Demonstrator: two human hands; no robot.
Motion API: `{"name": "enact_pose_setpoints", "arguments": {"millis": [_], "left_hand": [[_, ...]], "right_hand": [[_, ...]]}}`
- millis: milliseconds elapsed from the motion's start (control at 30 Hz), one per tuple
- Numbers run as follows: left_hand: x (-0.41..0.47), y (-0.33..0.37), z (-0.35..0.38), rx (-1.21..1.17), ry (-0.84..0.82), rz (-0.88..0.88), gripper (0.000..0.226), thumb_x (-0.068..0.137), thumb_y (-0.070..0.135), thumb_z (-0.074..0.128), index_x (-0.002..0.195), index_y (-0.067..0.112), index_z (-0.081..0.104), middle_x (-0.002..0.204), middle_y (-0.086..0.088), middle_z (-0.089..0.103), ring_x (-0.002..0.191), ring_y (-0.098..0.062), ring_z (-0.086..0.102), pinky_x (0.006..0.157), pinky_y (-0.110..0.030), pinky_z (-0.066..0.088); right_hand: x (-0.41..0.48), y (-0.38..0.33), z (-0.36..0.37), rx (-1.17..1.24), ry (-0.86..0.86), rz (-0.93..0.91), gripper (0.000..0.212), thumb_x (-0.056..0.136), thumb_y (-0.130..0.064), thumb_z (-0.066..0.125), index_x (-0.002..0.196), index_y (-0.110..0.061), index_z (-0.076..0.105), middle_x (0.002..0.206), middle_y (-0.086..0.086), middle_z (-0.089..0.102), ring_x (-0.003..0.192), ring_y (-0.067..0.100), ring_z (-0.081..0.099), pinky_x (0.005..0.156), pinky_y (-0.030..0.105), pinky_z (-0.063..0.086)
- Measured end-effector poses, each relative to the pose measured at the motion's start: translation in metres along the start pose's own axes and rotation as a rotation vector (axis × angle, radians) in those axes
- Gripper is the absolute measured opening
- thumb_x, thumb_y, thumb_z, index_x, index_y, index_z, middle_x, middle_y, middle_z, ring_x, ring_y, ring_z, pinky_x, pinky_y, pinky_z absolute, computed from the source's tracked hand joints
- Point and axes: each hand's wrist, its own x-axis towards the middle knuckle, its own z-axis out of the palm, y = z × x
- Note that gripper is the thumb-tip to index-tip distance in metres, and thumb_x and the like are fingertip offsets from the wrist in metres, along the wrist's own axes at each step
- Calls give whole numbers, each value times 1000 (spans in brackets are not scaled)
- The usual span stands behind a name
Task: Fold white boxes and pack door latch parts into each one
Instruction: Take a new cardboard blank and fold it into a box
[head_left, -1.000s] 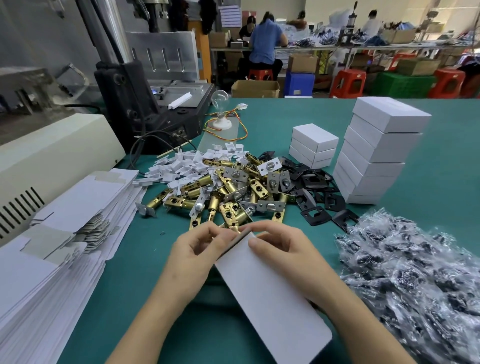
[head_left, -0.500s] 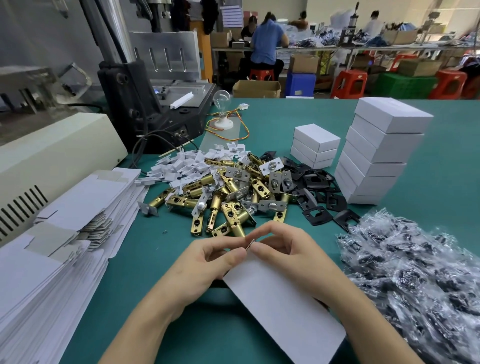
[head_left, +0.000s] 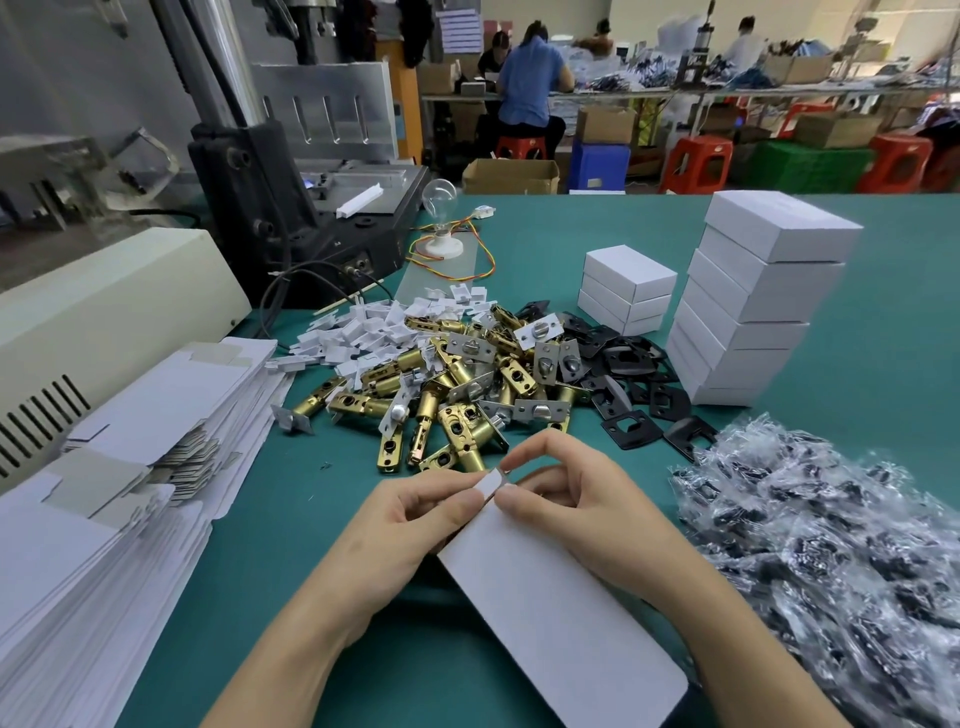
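Over green tabletop (head_left: 545, 244), left hand (head_left: 395, 525) and right hand (head_left: 576, 499) fingers (head_left: 524, 456) pinch flat white cardboard box (head_left: 561, 613) by its tab.

From where I stand, the left grip (head_left: 410, 525) and the right grip (head_left: 587, 504) are bare hands with slim fingers and short, plain, neatly trimmed nails. The left forearm (head_left: 311, 639) and the right forearm (head_left: 727, 639) are uncovered too, bare right down to the lower edge of view.

No legible text (boxes all blank).
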Motion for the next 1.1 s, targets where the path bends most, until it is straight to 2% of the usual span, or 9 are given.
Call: {"name": "enact_pose_setpoints", "arguments": {"millis": [133, 233, 300, 367, 467, 567, 767, 1000, 1100], "left_hand": [[0, -1, 2, 1, 35, -10, 27, 96, 38, 65, 112, 25, 83, 106, -1, 74, 95, -10, 70, 79, -16, 51], [0, -4, 1, 22, 54, -16, 30, 93, 43, 65, 112, 29, 83, 110, -6, 74, 100, -17, 71, 85, -24, 53], [1, -7, 0, 53, 53, -16, 31, 92, 46, 64, 112, 31, 83, 110, -3, 74, 105, -21, 70, 93, -33, 53], [1, -8, 0, 55, 39, -27, 33, 92, 49, 63, 113, 33, 82, 111, 4, 76, 106, -15, 72, 94, -32, 55], [2, -9, -1, 44, 33, -31, 31, 95, 51, 66, 115, 33, 81, 109, 4, 79, 100, -12, 74, 84, -25, 57], [1, -9, 1, 66, 57, -11, 26, 99, 48, 66, 112, 32, 82, 89, 10, 78, 81, -6, 71, 69, -15, 52], [2, -13, 2, 143, 128, 44, 31, 90, 60, 65, 106, 39, 82, 100, 8, 81, 93, -10, 75, 79, -26, 55], [3, -14, 3, 188, 147, 48, 24, 95, 53, 67, 102, 38, 83, 99, 10, 80, 94, -10, 74, 86, -39, 59], [2, -14, 5, 248, 184, 118, 20, 98, 51, 67, 99, 40, 83, 104, 15, 77, 97, -8, 70, 83, -23, 55]], "right_hand": [[1, 3, 0, -11, 5, 4, 29, 79, -59, 69, 102, -42, 62, 92, -3, 78, 87, 27, 73, 76, 49, 58], [1, 4, 1, -29, 13, 10, 29, 80, -60, 67, 101, -42, 62, 91, -4, 78, 83, 16, 74, 71, 37, 58], [1, 4, 2, -48, 16, 15, 21, 86, -54, 68, 102, -42, 63, 90, -4, 78, 81, 14, 74, 69, 36, 57], [0, 4, 2, -59, 15, 10, 21, 88, -52, 66, 105, -41, 63, 87, -4, 78, 77, 12, 72, 67, 35, 56], [0, 4, 4, -83, 4, -16, 19, 92, -49, 65, 109, -38, 63, 87, -4, 77, 79, 20, 70, 67, 40, 54], [0, 4, 6, -109, -6, -40, 19, 93, -49, 65, 108, -39, 62, 89, -6, 77, 86, 31, 67, 73, 46, 55], [-1, 6, 9, -125, 2, -50, 12, 96, -45, 66, 104, -38, 62, 88, -4, 76, 83, 35, 64, 67, 38, 49], [1, 7, 7, -153, 12, -54, 6, 99, -40, 63, 105, -37, 63, 86, -9, 76, 72, 4, 64, 64, 22, 46], [0, 7, 8, -160, 37, -68, 6, 99, -39, 63, 105, -39, 64, 83, -6, 76, 70, 4, 60, 63, 23, 44]]}}
